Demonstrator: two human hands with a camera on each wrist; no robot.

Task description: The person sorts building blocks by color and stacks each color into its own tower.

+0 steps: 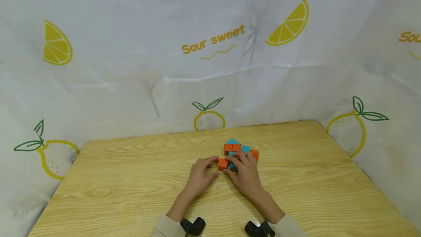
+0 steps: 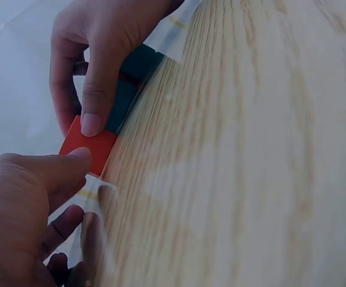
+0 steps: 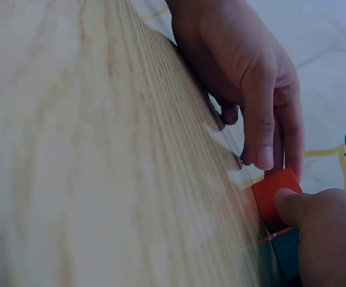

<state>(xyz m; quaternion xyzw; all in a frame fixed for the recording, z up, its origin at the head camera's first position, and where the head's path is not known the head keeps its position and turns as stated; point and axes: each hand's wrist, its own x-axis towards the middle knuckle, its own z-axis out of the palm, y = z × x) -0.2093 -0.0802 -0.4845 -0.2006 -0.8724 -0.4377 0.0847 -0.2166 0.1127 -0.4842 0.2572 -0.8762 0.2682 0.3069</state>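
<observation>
Desk (image 1: 108, 193): lies wide and flat beneath everything; probably offers little to stop a nudged block from sliding out of line.

Left hand (image 1: 198, 176): holds nothing; reaches in with thumb and index finger spread near the left side of the orange block (image 1: 223, 164); looks apart from it in the right wrist view. Could knock it askew by closing off-centre or too early.

Right hand (image 1: 245, 175): pinches the orange block with thumb on the near side and index finger toward the far side; covers part of the neighbouring blue block (image 1: 234, 167). Could drag that neighbour along by brushing it while opening or lifting away.

Block group (image 1: 236, 148): stands close together, partly hidden by the right hand; cannot tell how many pieces or how firmly supported. Could shift as a whole from one sideways bump, passed from block to block.

Pair of orange blocks (image 1: 228, 148): sits beyond the blue block, side by side; could skew from a push at the front.

Blue triangular block (image 1: 233, 141): shows past the pair; cannot tell whether perched on top or lying behind. If perched, could topple from a jolt below.

Orange block: sits at the left end of the group, just beside the blue block. Could twist or tip from an uneven release.
</observation>
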